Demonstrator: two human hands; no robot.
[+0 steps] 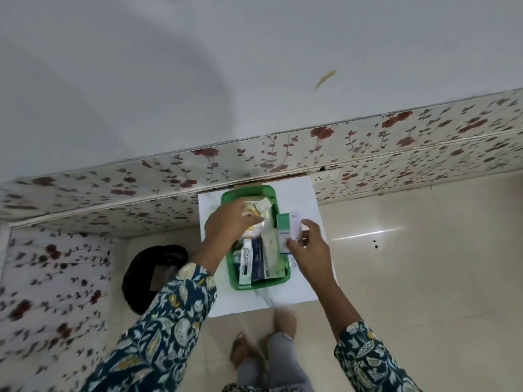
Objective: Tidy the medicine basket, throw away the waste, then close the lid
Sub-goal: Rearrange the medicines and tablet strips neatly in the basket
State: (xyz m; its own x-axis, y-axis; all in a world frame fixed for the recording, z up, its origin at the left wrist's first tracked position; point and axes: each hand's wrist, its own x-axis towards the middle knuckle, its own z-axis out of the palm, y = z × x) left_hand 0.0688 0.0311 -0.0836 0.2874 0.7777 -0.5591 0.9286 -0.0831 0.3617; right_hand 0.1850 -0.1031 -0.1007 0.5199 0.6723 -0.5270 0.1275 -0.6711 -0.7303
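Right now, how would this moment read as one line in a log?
left hand: reaching into green basket, on packets | right hand: holding small green-white box at basket's right rim | basket lid: not visible

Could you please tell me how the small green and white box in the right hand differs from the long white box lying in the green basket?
The small green and white box is held above the basket's right rim by the right hand; the long white box lies inside the green basket, untouched. The held box is shorter. Both look like medicine cartons.

1 head-worn view looks steeply down from standing height. The green basket (256,284) sits mid-frame, wall above.
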